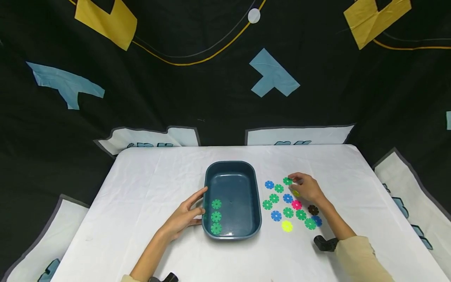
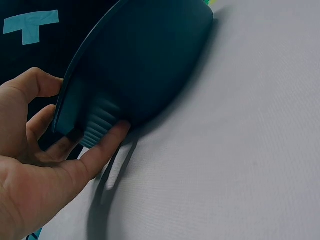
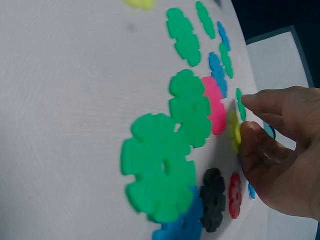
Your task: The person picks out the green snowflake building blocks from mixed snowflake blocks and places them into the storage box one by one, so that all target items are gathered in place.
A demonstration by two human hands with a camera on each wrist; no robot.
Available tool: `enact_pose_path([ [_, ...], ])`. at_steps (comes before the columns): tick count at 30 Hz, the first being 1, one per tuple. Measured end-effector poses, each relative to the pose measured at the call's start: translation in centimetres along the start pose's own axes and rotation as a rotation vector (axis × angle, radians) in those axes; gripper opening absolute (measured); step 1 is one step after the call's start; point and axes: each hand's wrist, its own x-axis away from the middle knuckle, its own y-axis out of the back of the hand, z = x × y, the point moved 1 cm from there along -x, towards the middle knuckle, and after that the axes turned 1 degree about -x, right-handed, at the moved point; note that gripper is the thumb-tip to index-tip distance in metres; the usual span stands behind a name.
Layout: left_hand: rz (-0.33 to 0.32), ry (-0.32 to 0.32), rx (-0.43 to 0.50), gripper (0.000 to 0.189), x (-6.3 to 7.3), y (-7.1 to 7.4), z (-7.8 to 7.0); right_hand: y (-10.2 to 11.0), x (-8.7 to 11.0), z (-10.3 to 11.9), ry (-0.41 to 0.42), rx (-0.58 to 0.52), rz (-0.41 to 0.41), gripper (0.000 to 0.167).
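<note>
Green disc point(image 1: 287, 181) at right hand point(image 1: 308, 190); tray point(image 1: 243, 203) leftward

Right hand, nearer the disc: fingers point(image 3: 267, 102) parted from thumb, no grasp evident; contact cannot be confirmed. The round disc lies just left of the fingertips, a yellow disc point(image 1: 296, 193) near the thumb. The tray stands left on the counter point(image 1: 299, 258), long axis pointing away from the person. Left hand point(image 1: 181, 217) grips its left side. Three green discs point(image 1: 216, 216) lie inside.

Tray point(image 1: 237, 213) on the table point(image 1: 148, 180); three discs point(image 1: 215, 217) inside; more discs point(image 1: 288, 212) to its right.
</note>
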Motion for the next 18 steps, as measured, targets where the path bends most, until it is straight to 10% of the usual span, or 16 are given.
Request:
enact_pose_path([
  [18, 0.014, -0.017, 0.015, 0.073, 0.15, -0.03, -0.01, -0.82, -0.64, -0.03, -0.020, 0.037, -0.033, 0.031],
])
